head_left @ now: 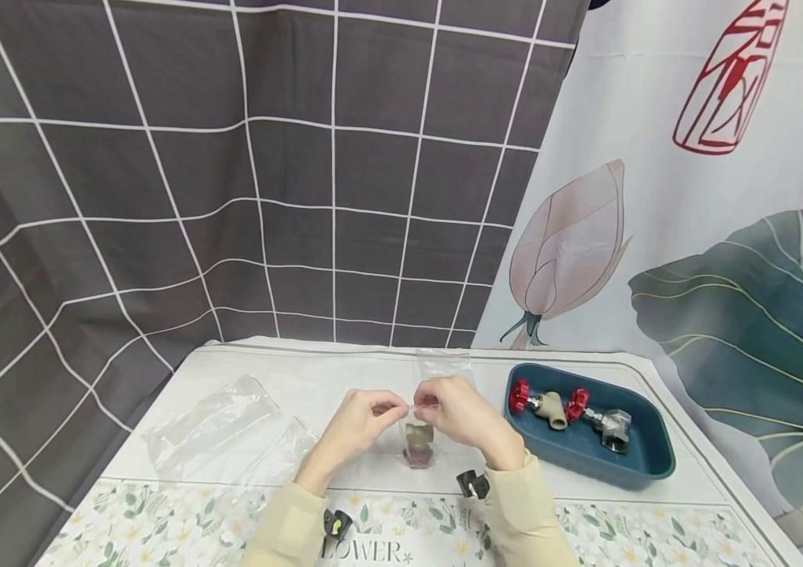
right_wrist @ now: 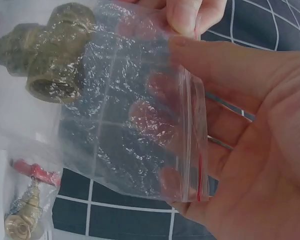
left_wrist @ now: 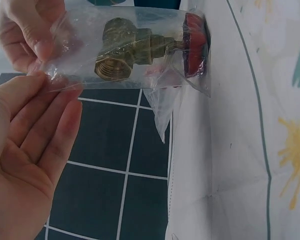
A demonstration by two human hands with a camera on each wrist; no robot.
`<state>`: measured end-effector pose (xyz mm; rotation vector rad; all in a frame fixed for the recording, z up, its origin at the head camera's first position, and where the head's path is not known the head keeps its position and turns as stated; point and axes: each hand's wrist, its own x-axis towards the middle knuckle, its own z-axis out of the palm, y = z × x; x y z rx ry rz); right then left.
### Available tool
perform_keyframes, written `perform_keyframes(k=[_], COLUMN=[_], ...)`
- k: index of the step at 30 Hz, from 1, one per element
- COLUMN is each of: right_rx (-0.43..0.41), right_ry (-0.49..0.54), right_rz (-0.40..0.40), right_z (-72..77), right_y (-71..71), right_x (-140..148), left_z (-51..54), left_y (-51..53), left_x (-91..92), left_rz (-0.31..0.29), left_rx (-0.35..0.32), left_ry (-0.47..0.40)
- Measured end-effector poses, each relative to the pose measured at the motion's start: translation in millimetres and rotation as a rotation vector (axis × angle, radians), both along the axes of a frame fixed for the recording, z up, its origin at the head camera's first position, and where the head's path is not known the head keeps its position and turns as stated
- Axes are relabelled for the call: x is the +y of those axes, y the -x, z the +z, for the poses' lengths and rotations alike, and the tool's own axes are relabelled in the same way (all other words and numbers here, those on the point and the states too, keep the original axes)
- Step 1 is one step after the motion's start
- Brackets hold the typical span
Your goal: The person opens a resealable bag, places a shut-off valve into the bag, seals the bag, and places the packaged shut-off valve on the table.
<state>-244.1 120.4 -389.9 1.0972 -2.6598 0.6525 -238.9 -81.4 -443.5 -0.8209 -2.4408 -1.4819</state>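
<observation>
Valve [left_wrist: 125, 47] sits wheel-down in a clear bag [right_wrist: 125, 125] over the middle of the white worktop [head_left: 373, 474]; left grip [head_left: 359, 423] and right grip [head_left: 464, 415] pinch the bag's mouth. Working its seal [right_wrist: 186, 140] seems the step, calling next for even finger pressure. Loose bags [head_left: 217, 425] lie left, a blue tray [head_left: 586, 462] right, checked curtain [head_left: 295, 173] behind.

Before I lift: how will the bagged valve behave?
The valve looks like brass, so it's likely heavy for its size. The bag looks thin and wrinkled, so probably floppy, and may let the valve swing. Its wide red wheel may leave it tilted when laid down.
</observation>
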Motion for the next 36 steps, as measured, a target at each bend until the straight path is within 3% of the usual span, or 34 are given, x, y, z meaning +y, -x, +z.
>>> perform_keyframes(k=[11, 20, 36], right_rx=[-0.049, -0.063, -0.059], right_ry=[0.061, 0.034, 0.058], right_rz=[0.017, -0.003, 0.043], right_z=[-2.9, -2.1, -3.6], right_y=[2.1, 4.0, 4.3], right_x=[2.7, 7.1, 9.1], left_z=[1.3, 2.2, 1.2], left_y=[-0.4, -0.2, 0.9], left_x=[0.2, -0.4, -0.7], left_rz=[0.003, 0.0, 0.001], left_rx=[-0.03, -0.027, -0.03], left_ry=[0.01, 0.01, 0.013])
